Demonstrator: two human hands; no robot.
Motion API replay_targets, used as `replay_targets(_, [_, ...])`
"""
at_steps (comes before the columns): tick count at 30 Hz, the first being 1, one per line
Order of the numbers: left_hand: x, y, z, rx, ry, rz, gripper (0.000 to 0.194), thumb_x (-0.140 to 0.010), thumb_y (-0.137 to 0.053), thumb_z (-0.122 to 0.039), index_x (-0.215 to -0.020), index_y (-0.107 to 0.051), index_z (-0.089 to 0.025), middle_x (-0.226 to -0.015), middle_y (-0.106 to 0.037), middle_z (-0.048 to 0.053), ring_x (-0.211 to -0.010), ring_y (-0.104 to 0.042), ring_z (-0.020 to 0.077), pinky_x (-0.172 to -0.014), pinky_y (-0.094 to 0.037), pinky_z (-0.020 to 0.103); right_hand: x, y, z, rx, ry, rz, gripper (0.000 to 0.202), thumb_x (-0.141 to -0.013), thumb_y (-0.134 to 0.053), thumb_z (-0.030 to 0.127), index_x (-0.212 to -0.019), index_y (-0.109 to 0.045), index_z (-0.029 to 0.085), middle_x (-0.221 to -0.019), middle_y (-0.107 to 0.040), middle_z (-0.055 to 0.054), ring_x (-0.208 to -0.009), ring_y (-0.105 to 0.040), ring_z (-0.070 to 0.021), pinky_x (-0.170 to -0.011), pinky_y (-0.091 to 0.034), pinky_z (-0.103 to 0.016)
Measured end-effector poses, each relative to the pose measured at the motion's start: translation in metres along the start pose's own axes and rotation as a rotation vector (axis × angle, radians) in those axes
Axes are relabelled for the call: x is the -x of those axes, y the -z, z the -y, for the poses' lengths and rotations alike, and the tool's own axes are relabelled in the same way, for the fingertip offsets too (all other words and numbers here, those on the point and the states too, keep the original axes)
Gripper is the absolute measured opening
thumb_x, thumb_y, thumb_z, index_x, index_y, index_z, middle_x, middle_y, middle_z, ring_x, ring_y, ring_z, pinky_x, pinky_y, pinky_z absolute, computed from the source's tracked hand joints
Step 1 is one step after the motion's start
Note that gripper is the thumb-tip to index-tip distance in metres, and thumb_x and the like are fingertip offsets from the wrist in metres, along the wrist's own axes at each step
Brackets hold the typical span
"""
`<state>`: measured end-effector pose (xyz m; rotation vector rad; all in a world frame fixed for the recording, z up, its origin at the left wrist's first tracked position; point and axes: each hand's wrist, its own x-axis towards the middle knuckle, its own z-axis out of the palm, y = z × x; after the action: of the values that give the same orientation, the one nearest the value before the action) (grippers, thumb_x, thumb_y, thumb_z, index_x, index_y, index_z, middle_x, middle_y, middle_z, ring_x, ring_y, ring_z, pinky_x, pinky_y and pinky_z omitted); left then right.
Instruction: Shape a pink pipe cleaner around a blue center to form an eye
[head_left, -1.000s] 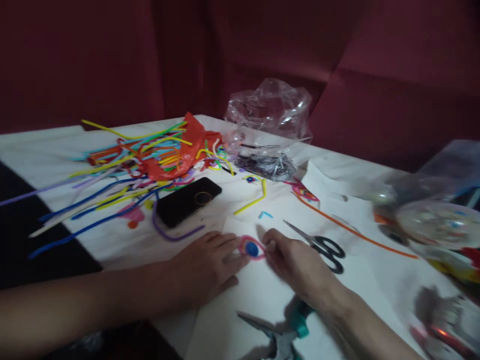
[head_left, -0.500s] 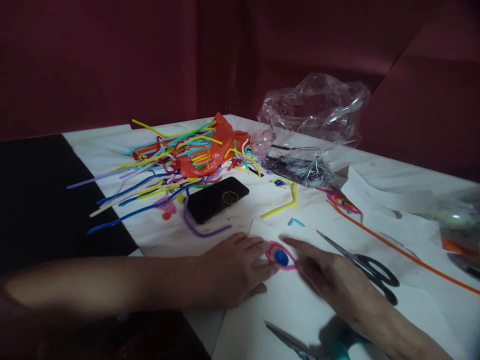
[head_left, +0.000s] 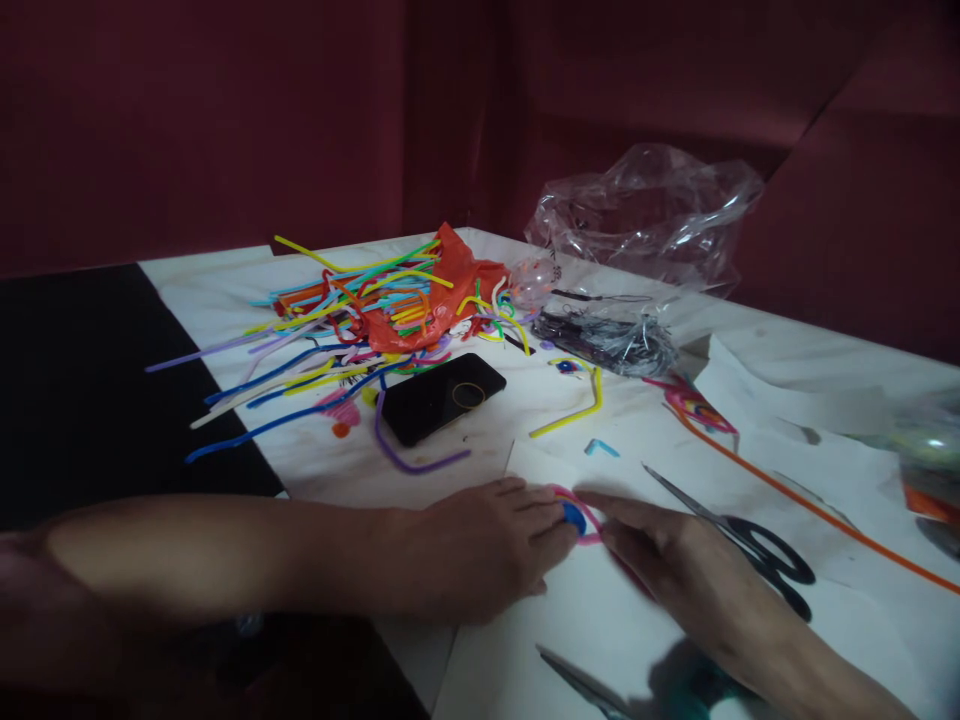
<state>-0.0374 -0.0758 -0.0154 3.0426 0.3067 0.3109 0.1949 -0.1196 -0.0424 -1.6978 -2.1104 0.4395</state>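
- Here, the left hand point(head_left: 480, 545) lies flat on white paper point(head_left: 570, 610) near the counter's front edge, fingers together, tips touching a pink-and-blue pipe-cleaner coil point(head_left: 576, 514).
- The right hand point(head_left: 675, 565) touches the coil's other side, fingers extended.
- Black scissors point(head_left: 757, 545) lie just beside it.

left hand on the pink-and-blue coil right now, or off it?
Touching. The head view shows the left hand flat on the paper, its fingertips overlapping the coil's blue centre, no gap visible.
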Motion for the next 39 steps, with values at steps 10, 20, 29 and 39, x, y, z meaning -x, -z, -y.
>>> replay_targets(10, [-0.010, 0.007, -0.003, -0.052, -0.004, 0.018, 0.044, -0.083, -0.063, -0.038, -0.112, -0.055, -0.006, -0.119, -0.056, 0.014, -0.105, -0.053, 0.0243, -0.087, -0.043, 0.034, -0.001, 0.011, 0.010, 0.100, -0.069, 0.115, 0.026, -0.085, -0.033, 0.040, -0.084, -0.055, 0.026, -0.059, -0.054, 0.005, -0.046, -0.047, -0.0141, -0.044, -0.034, -0.023])
replay_targets(20, [-0.014, 0.004, -0.001, -0.087, -0.008, -0.012, 0.047, -0.083, -0.061, -0.044, -0.113, -0.055, -0.007, -0.114, -0.058, 0.012, -0.099, -0.053, 0.0233, -0.082, -0.042, 0.034, -0.001, 0.012, 0.019, 0.128, -0.140, 0.129, 0.037, -0.083, -0.026, 0.048, -0.085, -0.055, 0.026, -0.065, -0.058, 0.004, -0.057, -0.056, -0.0160, -0.051, -0.038, -0.025])
replay_targets(29, [-0.014, 0.001, -0.001, -0.080, -0.013, -0.012, 0.047, -0.083, -0.061, -0.045, -0.114, -0.053, -0.009, -0.115, -0.058, 0.011, -0.098, -0.053, 0.0226, -0.082, -0.040, 0.033, 0.001, 0.008, 0.024, 0.204, -0.236, 0.065, 0.040, -0.077, -0.028, 0.051, -0.072, -0.058, 0.025, -0.061, -0.058, 0.000, -0.054, -0.055, -0.0190, -0.049, -0.034, -0.027])
replay_targets(39, [-0.011, 0.001, 0.000, -0.085, -0.020, -0.015, 0.045, -0.084, -0.060, -0.043, -0.116, -0.054, -0.012, -0.117, -0.056, 0.010, -0.098, -0.053, 0.0223, -0.081, -0.041, 0.033, 0.001, 0.013, 0.029, 0.197, -0.160, 0.059, 0.037, -0.077, -0.029, 0.046, -0.067, -0.056, 0.023, -0.059, -0.057, -0.002, -0.048, -0.053, -0.0181, -0.046, -0.032, -0.026])
